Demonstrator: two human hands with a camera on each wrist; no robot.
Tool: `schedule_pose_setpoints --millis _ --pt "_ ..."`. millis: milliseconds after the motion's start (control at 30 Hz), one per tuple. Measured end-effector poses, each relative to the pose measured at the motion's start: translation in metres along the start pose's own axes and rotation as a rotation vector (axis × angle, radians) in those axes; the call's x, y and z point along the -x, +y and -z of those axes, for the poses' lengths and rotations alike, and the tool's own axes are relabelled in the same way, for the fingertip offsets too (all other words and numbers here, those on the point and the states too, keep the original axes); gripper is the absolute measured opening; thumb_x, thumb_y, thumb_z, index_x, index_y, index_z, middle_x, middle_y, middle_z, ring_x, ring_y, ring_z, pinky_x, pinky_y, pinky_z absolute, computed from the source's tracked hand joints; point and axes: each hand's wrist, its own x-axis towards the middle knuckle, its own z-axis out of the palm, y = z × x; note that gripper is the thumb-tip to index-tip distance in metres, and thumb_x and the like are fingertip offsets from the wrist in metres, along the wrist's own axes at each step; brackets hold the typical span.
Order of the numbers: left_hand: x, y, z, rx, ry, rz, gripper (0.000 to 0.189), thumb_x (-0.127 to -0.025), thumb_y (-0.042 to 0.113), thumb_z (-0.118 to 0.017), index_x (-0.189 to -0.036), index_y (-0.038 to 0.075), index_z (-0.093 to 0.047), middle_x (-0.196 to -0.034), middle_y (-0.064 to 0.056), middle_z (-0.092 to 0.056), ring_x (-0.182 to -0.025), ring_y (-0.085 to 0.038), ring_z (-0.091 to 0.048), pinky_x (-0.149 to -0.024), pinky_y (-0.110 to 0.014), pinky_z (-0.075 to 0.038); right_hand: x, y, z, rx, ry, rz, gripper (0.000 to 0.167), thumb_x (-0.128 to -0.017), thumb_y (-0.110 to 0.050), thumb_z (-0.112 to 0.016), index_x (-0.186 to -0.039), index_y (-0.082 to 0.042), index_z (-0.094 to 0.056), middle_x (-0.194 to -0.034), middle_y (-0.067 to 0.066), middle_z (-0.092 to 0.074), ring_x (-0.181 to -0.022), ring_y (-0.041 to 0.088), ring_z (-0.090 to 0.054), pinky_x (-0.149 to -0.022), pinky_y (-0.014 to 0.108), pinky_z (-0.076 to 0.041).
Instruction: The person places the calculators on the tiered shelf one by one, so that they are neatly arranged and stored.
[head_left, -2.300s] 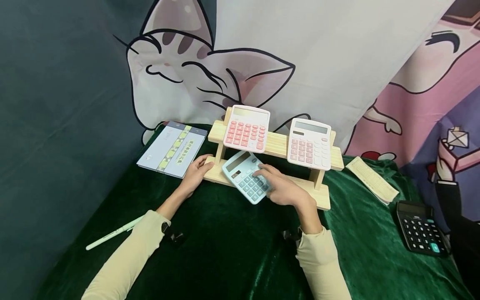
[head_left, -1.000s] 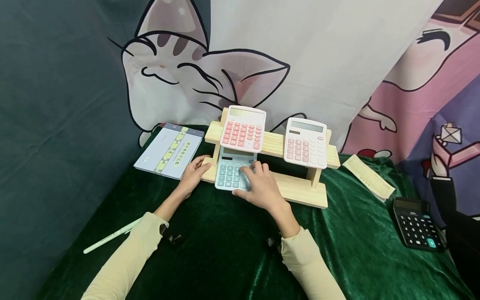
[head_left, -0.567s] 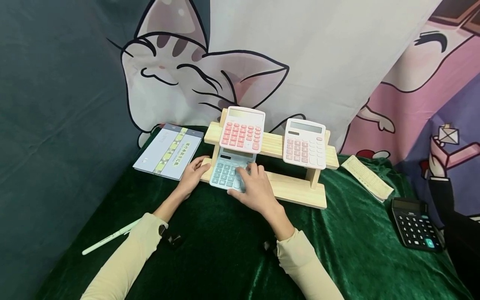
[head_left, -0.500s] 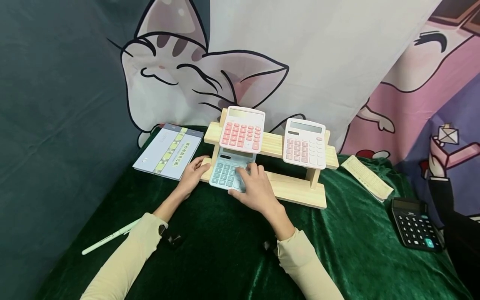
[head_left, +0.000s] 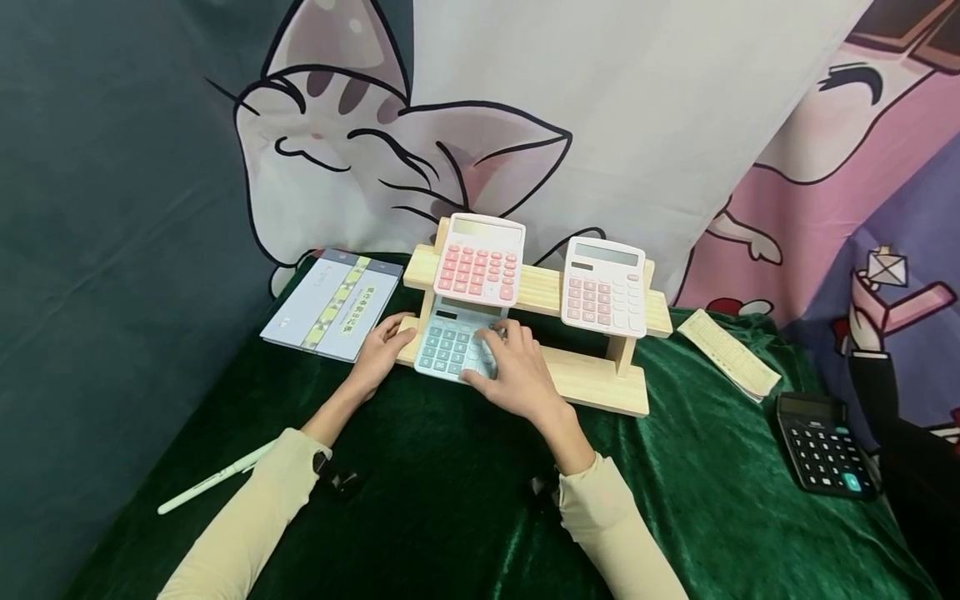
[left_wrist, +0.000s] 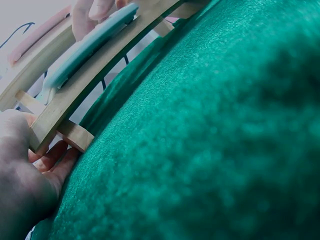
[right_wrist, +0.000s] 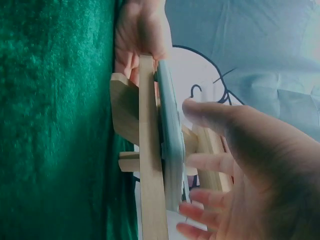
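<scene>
A two-tier wooden display stand [head_left: 596, 382] stands on green velvet cloth. My left hand [head_left: 377, 357] grips the left end of its lower shelf, the fingers reaching under the board in the left wrist view. On that shelf's left part leans a light blue calculator [head_left: 447, 343], its top partly hidden by the upper tier. Over its right side is my right hand [head_left: 522, 377], fingers loosely bent and thumb raised off the keys. In the right wrist view the fingertips [right_wrist: 186, 207] are close along the blue calculator's face, not wrapped round it. A white calculator with pink-red keys [head_left: 480, 262] leans above it.
A second pale calculator [head_left: 603, 287] leans on the upper tier's right side. A notebook [head_left: 330, 304] lies left of the stand, a light green pen [head_left: 213, 477] near the left sleeve. To the right are a paper pad [head_left: 727, 354] and a black calculator [head_left: 825, 450].
The blue calculator, earlier tilted in my right hand, has moved left onto the lower shelf and straightened. My right hand's thumb has since lifted off its edge. The left hand keeps its grip.
</scene>
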Motion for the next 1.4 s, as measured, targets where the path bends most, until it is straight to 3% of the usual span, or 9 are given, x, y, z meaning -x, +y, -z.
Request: schedule_pose_setpoints --millis 267,533,800,1033,1233,1400 --pt "-0.001 -0.001 0.000 -0.007 0.009 -0.028 0.055 -0.101 0.037 -0.056 -0.149 0.013 -0.043 -0.147 -0.011 -0.051 -0.126 -0.023 -0.053 -0.095 -0.026 -0.046 0.000 -0.001 0.000 -0.006 -0.032 0.008 0.057 -0.091 -0.045 -0.070 -0.136 -0.013 -0.058 -0.151 0.017 -0.039 -0.134 0.036 -0.035 -0.112 0.053 -0.032" --pt "-0.002 -0.003 -0.003 0.002 0.004 -0.021 0.054 -0.101 0.037 -0.056 -0.149 0.014 -0.044 -0.147 -0.011 -0.051 -0.128 -0.023 -0.052 -0.103 -0.038 -0.043 0.009 0.006 0.007 -0.056 -0.073 0.028 0.055 -0.092 -0.041 -0.070 -0.137 -0.012 -0.057 -0.153 0.016 -0.040 -0.141 0.034 -0.034 -0.115 0.051 -0.032" --pt "-0.001 -0.003 -0.001 -0.001 0.014 -0.037 0.054 -0.101 0.038 -0.056 -0.148 0.014 -0.045 -0.146 -0.010 -0.052 -0.125 -0.022 -0.054 -0.095 -0.029 -0.046 0.027 0.025 0.016 -0.117 -0.059 0.060 0.055 -0.095 -0.041 -0.065 -0.141 -0.013 -0.054 -0.151 0.012 -0.043 -0.141 0.029 -0.036 -0.115 0.051 -0.032" --pt "0.000 -0.006 -0.003 0.018 0.011 -0.042 0.053 -0.102 0.034 -0.055 -0.149 0.011 -0.044 -0.146 -0.011 -0.052 -0.126 -0.022 -0.053 -0.100 -0.033 -0.044 0.067 0.059 0.036 -0.133 0.030 0.075 0.049 -0.097 -0.037 -0.065 -0.137 -0.008 -0.059 -0.143 0.011 -0.054 -0.134 0.028 -0.046 -0.110 0.051 -0.036" --pt "-0.002 -0.005 -0.005 0.021 0.002 -0.045 0.054 -0.101 0.035 -0.056 -0.149 0.012 -0.044 -0.147 -0.012 -0.051 -0.128 -0.024 -0.051 -0.106 -0.041 -0.042 0.117 0.096 0.056 -0.110 0.144 0.006 0.030 -0.098 -0.027 -0.065 -0.124 -0.011 -0.068 -0.128 0.003 -0.064 -0.120 0.021 -0.056 -0.098 0.048 -0.043" --pt "-0.001 -0.003 -0.001 0.023 0.020 -0.040 0.053 -0.102 0.033 -0.056 -0.148 0.012 -0.044 -0.147 -0.011 -0.051 -0.127 -0.022 -0.052 -0.104 -0.038 -0.043 0.148 0.133 0.071 -0.037 0.268 -0.050 0.026 -0.096 -0.017 -0.066 -0.120 -0.007 -0.070 -0.121 0.008 -0.068 -0.113 0.020 -0.056 -0.094 0.037 -0.041"
